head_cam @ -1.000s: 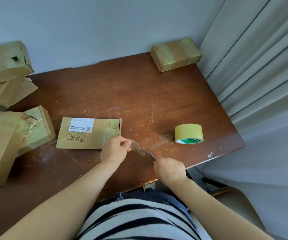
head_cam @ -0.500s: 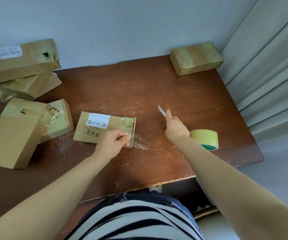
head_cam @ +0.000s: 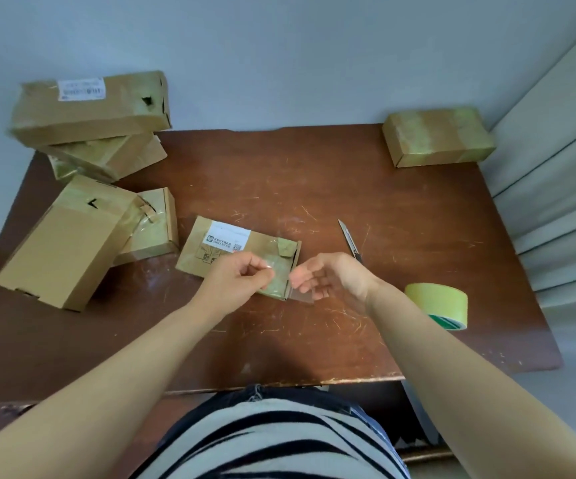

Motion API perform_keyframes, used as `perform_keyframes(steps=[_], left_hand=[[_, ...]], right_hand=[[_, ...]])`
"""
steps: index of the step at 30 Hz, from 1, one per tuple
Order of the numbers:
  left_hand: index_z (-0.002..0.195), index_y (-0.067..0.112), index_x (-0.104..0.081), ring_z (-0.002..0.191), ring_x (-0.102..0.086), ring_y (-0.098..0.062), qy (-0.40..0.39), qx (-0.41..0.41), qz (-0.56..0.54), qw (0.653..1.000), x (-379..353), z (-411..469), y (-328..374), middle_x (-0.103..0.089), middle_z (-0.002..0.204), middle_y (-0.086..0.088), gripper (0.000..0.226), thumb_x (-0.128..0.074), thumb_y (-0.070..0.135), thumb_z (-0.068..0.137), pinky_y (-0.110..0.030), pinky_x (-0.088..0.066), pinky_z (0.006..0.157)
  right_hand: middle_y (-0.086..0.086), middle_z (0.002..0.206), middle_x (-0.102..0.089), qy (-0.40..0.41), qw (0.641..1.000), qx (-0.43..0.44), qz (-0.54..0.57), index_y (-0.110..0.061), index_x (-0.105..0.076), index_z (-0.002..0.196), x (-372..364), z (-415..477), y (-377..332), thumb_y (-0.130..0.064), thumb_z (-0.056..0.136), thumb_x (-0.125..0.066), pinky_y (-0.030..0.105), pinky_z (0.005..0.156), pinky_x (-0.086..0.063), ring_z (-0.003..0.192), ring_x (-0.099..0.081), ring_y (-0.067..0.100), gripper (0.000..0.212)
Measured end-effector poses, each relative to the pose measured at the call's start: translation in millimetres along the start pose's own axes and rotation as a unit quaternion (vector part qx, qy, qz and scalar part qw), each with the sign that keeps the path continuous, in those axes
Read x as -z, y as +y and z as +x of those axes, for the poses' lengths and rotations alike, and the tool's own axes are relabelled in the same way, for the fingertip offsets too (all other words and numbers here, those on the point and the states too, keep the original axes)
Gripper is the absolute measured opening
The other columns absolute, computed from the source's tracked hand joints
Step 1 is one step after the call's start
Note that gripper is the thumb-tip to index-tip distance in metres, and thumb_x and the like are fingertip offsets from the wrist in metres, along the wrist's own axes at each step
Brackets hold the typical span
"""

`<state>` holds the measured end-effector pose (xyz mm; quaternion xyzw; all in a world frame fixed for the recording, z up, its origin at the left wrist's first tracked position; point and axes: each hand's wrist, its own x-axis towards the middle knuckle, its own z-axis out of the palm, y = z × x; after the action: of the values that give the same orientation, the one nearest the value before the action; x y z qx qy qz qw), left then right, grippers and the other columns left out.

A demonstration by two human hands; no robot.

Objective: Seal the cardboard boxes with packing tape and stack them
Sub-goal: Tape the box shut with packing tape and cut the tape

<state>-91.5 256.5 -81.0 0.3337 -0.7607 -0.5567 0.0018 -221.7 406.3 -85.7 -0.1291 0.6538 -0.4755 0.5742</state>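
Observation:
A flat cardboard box [head_cam: 224, 252] with a white label lies at the middle of the wooden table [head_cam: 279, 174]. My left hand [head_cam: 238, 276] pinches one end of a clear tape strip [head_cam: 276, 278] over the box's right end. The strip's free end sticks out past the box edge. My right hand [head_cam: 331, 274] is at that free end, fingers loosely curled, fingertips touching it. A utility knife [head_cam: 348, 240] lies on the table just behind my right hand. The yellow tape roll [head_cam: 438, 304] stands to the right.
Several taped cardboard boxes are heaped at the left: one [head_cam: 86, 105] on top of another [head_cam: 106, 157], a long one [head_cam: 61, 240] leaning on a small one [head_cam: 153, 226]. A sealed box [head_cam: 438, 136] sits at the back right corner. A curtain [head_cam: 556, 174] hangs on the right.
My right hand cut the strip from the roll, laid the knife on the table, then came back to the strip's free end. My left hand carried the strip over the flat box.

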Motion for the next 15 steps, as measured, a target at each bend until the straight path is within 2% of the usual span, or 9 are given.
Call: perform_keyframes(steps=[2, 6, 12, 15], left_hand=[[0.078, 0.013, -0.066, 0.066, -0.06, -0.014, 0.001, 0.002, -0.005, 1.0, 0.5, -0.1, 0.4, -0.065, 0.071, -0.005, 0.009, -0.07, 0.007, 0.084, -0.027, -0.05, 0.07], [0.079, 0.012, -0.067, 0.067, -0.059, -0.014, 0.0, 0.002, 0.001, 1.0, 2.1, -0.7, 0.3, -0.065, 0.07, -0.005, 0.007, -0.07, 0.007, 0.083, -0.028, -0.051, 0.072], [0.083, 0.01, -0.068, 0.07, -0.058, -0.014, -0.003, 0.0, 0.002, 1.0, 4.8, 0.4, -0.3, -0.066, 0.078, -0.009, 0.006, -0.073, 0.009, 0.081, -0.03, -0.052, 0.073], [0.085, 0.012, -0.068, 0.073, -0.06, -0.012, -0.015, 0.0, -0.008, 1.0, 9.9, -0.3, -1.2, -0.068, 0.084, -0.01, 0.01, -0.075, 0.009, 0.079, -0.023, -0.052, 0.072]], right_hand=[[0.004, 0.084, -0.072, -0.006, 1.0, -0.009, -0.007, -0.009, -0.074, 0.083, 0.8, 0.2, 1.2, -0.017, 0.085, -0.044, 0.03, 0.072, -0.044, 0.077, -0.058, 0.016, 0.03], [0.006, 0.08, -0.069, -0.006, 1.0, -0.014, -0.008, -0.009, -0.071, 0.077, 0.9, -2.8, 0.8, -0.022, 0.075, -0.059, 0.027, 0.065, -0.043, 0.072, -0.057, 0.015, 0.018], [0.003, 0.072, -0.066, 0.007, 1.0, -0.021, 0.013, -0.006, -0.07, 0.082, 0.5, -4.0, -3.5, -0.012, 0.077, -0.068, 0.023, 0.055, -0.042, 0.065, -0.056, 0.013, 0.008], [0.004, 0.071, -0.068, 0.001, 0.999, -0.026, 0.024, -0.006, -0.072, 0.086, 2.3, -6.7, -4.3, -0.011, 0.079, -0.072, 0.021, 0.052, -0.043, 0.062, -0.058, 0.011, 0.009]])
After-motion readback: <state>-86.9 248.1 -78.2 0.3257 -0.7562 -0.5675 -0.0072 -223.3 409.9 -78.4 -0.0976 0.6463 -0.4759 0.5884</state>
